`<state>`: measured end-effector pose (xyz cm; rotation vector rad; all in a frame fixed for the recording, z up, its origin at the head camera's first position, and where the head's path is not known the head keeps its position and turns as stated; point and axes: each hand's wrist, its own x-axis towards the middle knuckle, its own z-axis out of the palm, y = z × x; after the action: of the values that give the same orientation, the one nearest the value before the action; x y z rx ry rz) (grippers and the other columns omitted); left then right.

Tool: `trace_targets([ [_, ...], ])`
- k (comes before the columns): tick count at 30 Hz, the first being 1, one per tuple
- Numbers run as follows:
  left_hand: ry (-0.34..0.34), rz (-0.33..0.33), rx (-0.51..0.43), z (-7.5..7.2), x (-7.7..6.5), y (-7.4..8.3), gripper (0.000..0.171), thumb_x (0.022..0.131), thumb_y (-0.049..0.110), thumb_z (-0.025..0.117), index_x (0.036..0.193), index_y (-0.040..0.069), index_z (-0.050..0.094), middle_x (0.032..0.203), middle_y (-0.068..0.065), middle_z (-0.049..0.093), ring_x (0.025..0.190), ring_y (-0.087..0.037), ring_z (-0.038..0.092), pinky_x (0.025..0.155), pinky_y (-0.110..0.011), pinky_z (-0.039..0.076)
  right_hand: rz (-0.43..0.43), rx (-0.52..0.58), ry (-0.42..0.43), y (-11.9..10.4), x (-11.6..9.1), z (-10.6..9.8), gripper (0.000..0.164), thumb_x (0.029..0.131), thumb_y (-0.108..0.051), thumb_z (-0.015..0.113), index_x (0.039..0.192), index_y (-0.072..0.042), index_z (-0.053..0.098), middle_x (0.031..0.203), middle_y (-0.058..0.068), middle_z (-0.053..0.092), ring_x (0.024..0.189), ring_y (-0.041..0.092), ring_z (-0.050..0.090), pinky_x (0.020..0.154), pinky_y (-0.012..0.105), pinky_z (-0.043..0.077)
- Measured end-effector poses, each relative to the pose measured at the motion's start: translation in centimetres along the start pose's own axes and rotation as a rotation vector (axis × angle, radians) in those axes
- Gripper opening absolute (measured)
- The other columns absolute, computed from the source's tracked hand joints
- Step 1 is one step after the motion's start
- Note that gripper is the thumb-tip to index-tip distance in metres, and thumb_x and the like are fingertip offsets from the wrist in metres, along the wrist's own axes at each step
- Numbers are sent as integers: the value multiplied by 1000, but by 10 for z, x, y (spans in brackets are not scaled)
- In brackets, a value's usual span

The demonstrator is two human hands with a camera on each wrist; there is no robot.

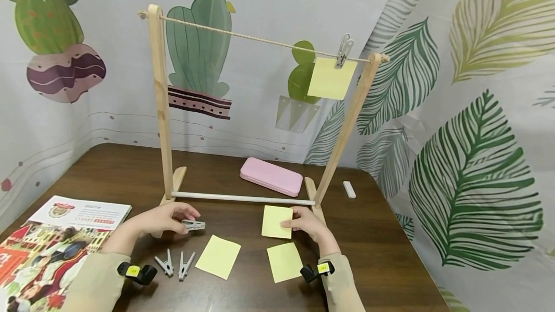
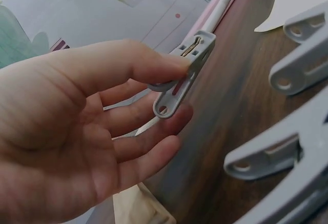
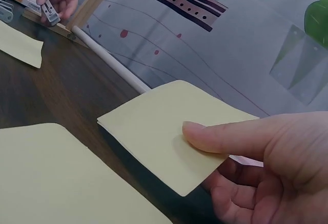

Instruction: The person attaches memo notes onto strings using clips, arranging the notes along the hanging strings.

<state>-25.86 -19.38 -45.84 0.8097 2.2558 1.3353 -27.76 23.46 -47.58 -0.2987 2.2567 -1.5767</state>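
Holding yellow note [image 1: 272,219] above table [image 1: 381,254], near right post [image 1: 346,130]: right hand [image 1: 307,223], thumb on top, fingers beneath. Left hand [image 1: 165,219] near left post [image 1: 162,110], pinching grey clip [image 1: 196,225]. Two further clips [image 1: 184,267], two further notes [image 1: 218,257] lying nearer. Pink case [image 1: 270,175] at far side.

The person's left hand [image 1: 166,219] and right hand [image 1: 307,223] are bare. The beige sleeves [image 1: 97,280] are plain — one even colour — and around their ends sit two compact black devices with rounded edges, the left wrist camera [image 1: 147,275] and right wrist camera [image 1: 309,273], each bearing a bright yellow label [image 1: 133,270] with tiny dark print.
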Motion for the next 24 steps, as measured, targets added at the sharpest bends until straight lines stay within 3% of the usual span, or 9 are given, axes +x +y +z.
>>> trace_targets([
  [4,25,-4,-7,1,1,-1,42,84,12,73,120,-6,59,113,-15,65,110,-31,58,91,-31,48,-2,30,-10,-1,0,0,20,88,-2,68,102,11,63,75,-9,64,67,7,56,64,23,46],
  [8,36,0,-44,1,2,-2,43,86,11,72,121,-9,58,115,-19,65,108,-27,59,85,-20,49,-5,21,-6,-1,-1,1,22,88,-6,69,104,10,63,76,-9,63,68,7,56,65,23,47],
  [16,118,4,-61,5,8,-2,41,89,10,68,120,-15,56,110,-22,67,93,-1,61,79,-20,51,2,9,6,0,-1,2,19,87,-9,71,99,5,65,73,-9,60,66,6,53,64,22,46],
  [24,204,-6,-68,8,11,-4,41,93,15,65,121,-14,57,115,-26,64,92,4,59,79,-21,52,-1,6,11,0,1,4,13,87,-9,72,93,1,65,70,-8,57,65,8,49,64,23,44],
])
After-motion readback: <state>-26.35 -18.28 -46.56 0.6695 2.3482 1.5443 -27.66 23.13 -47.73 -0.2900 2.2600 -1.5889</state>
